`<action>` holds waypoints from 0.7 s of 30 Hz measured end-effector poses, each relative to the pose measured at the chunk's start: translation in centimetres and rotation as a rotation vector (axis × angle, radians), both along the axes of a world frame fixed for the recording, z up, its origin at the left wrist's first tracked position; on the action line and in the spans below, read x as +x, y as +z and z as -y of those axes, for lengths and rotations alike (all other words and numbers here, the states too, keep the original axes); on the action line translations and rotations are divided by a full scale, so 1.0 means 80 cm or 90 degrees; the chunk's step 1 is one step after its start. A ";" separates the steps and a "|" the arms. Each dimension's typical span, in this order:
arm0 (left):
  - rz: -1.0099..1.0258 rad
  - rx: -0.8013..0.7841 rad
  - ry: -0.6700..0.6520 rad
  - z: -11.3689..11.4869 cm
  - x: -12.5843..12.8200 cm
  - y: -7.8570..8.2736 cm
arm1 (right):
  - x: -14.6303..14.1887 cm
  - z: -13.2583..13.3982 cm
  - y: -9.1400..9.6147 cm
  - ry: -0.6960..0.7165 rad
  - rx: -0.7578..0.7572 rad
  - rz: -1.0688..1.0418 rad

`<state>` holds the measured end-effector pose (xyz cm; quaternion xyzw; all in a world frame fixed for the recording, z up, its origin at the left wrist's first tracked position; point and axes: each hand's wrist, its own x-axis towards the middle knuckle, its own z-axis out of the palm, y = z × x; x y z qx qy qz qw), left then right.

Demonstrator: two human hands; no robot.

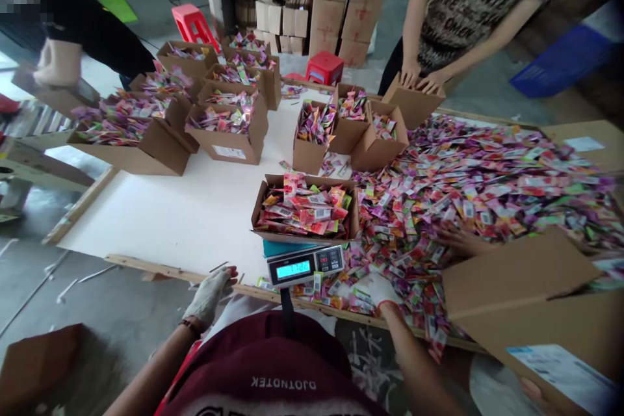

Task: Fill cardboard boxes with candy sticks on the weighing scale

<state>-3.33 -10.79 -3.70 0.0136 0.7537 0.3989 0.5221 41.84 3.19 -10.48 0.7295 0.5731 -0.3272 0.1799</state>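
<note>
My left hand [212, 294], in a pale glove with bare fingertips, hovers by the table's front edge. Its fingers are stretched out, and it holds nothing. My right hand [381, 288], also gloved, reaches into the loose candy packets [414, 253] right of the scale; its fingers are blurred among them, so its grip is unclear. Between and beyond my hands stands a digital scale [305, 266] with a lit blue display. On it rests an open cardboard box [302, 236] heaped with pink, purple and orange packets.
Several filled boxes [229, 143] stand at the back left, more [309, 156] behind the scale. A co-worker's hands [422, 81] touch a box across the white table [170, 208]. Another person's hand [463, 240] reaches into the pile beside a large carton [526, 286] at right.
</note>
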 end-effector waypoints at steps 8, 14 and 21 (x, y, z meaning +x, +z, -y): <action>-0.050 0.290 -0.003 -0.119 -0.003 0.102 | 0.014 -0.055 0.068 -0.045 0.168 -0.093; -0.177 0.377 -0.130 -0.174 0.013 0.151 | -0.047 -0.086 0.176 -0.009 0.424 -0.247; -0.167 0.373 -0.157 -0.190 0.051 0.155 | -0.169 -0.109 0.314 0.367 0.552 -0.425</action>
